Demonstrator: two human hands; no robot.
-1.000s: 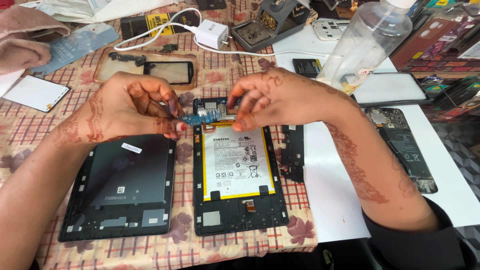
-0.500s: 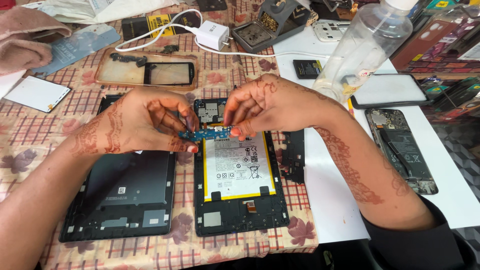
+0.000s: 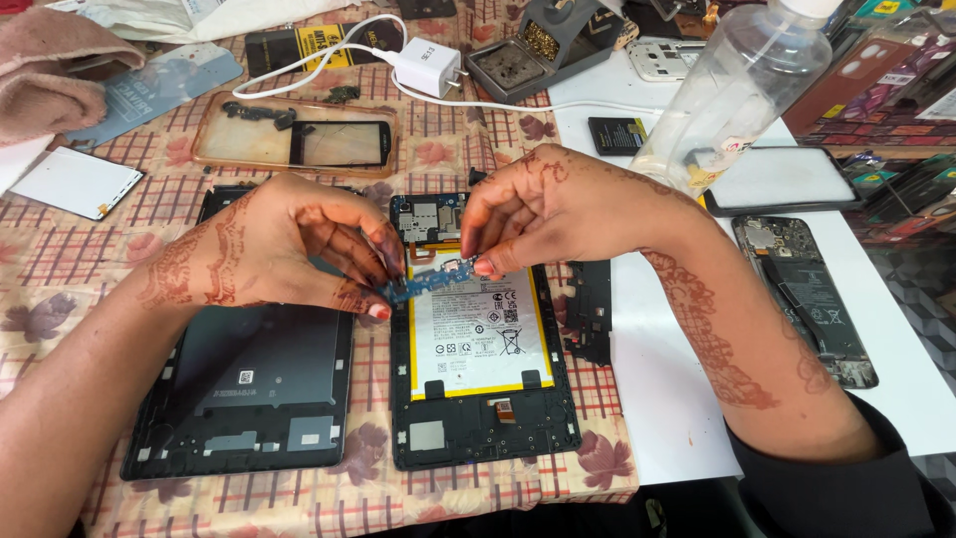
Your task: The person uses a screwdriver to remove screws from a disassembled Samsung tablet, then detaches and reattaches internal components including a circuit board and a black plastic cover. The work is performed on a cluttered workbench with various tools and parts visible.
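Head view is showing an opened tablet (image 3: 485, 399) lying flat on the checked cloth, its white battery (image 3: 476, 334) facing up, with a detached dark back panel (image 3: 249, 384) sitting just to its left. Above the tablet's upper end, both hands are pinching one small blue circuit board (image 3: 428, 281) — its long axis is running left to right, slightly tilted. The left hand (image 3: 264, 249) is gripping the left end, the right hand (image 3: 558, 209) the right end; each is equally near.
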